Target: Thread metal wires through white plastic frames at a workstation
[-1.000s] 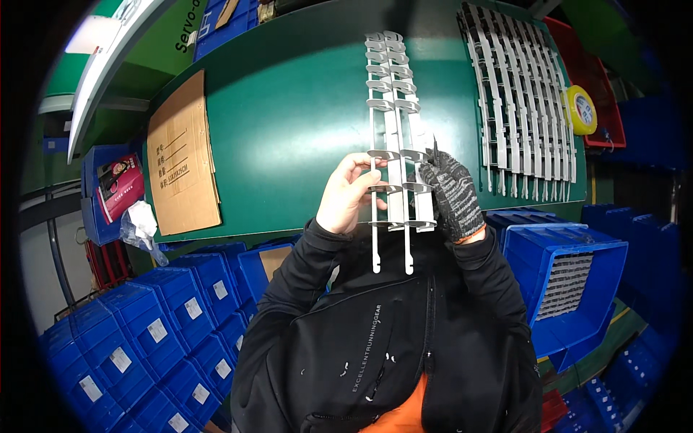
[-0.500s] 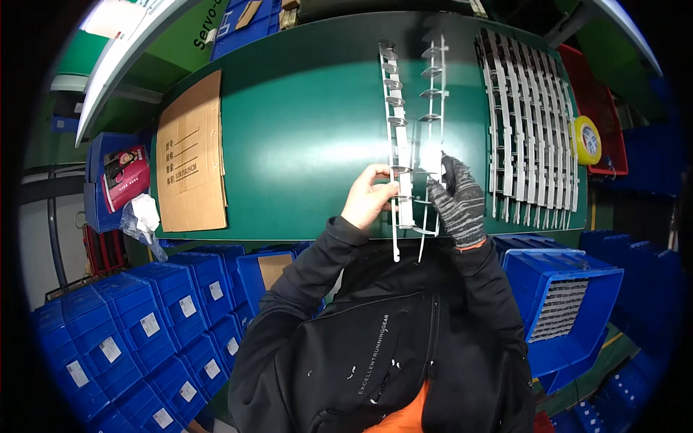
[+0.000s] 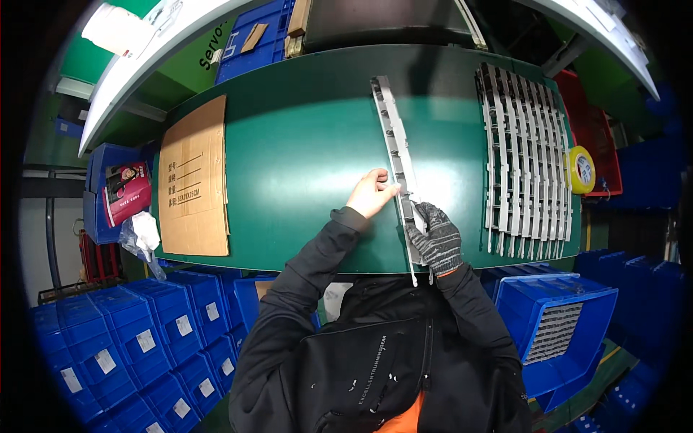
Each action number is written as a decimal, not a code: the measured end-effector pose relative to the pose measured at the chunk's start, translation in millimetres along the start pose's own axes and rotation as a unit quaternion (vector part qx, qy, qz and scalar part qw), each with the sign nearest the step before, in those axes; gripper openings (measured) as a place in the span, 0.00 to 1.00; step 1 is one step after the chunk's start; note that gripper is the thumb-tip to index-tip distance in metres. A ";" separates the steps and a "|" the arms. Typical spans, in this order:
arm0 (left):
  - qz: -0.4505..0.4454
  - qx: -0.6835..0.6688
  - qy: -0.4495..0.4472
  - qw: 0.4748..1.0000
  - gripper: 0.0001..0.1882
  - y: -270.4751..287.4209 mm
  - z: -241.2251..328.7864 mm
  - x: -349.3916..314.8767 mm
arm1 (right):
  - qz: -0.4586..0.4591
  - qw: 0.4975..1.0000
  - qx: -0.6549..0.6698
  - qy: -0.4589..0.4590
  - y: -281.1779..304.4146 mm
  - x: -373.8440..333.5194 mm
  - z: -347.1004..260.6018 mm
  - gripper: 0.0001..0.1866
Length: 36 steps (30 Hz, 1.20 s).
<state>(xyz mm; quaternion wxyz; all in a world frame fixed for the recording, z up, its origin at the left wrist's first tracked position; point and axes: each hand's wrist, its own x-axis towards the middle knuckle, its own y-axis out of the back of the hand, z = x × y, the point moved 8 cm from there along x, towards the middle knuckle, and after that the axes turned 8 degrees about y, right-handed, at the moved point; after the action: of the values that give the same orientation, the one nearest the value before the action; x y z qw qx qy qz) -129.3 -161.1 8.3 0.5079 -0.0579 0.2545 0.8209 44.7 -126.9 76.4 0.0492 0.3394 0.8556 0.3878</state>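
A long, narrow pale strip (image 3: 401, 153) with dark cross-pieces along its length lies tilted over the green table, its near end reaching past the front edge. My bare left hand (image 3: 372, 193) pinches its left side around the middle, thumb and forefinger close together. Nearer to me, my right hand (image 3: 435, 239), in a grey-black knit glove, is closed around the lower part of the strip and hides some of it. Several similar pale strips (image 3: 525, 162) lie side by side to the right.
Yellow tape roll (image 3: 580, 170) and a red tray (image 3: 600, 137) are at the table's right edge. A flat cardboard sheet (image 3: 193, 173) lies on the left. Blue crates (image 3: 115, 339) stack below left; a blue bin (image 3: 577, 321) holding strips stands below right.
The two rails, spread apart with thin plates showing between them, are now together as one narrow strip. My right hand has moved nearer to me and leftward; the view has shifted slightly.
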 end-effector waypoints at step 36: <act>0.069 0.100 -0.082 0.989 0.33 -165.9 138.8 95.7 | -0.093 0.992 0.028 -0.083 44.6 -69.4 20.5 0.18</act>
<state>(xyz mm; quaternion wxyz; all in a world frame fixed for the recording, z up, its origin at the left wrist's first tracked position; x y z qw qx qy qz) -9.0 40.9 34.8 0.4729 0.0781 0.2958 0.8263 129.1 -136.0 80.8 0.1462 0.2904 0.8869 0.3282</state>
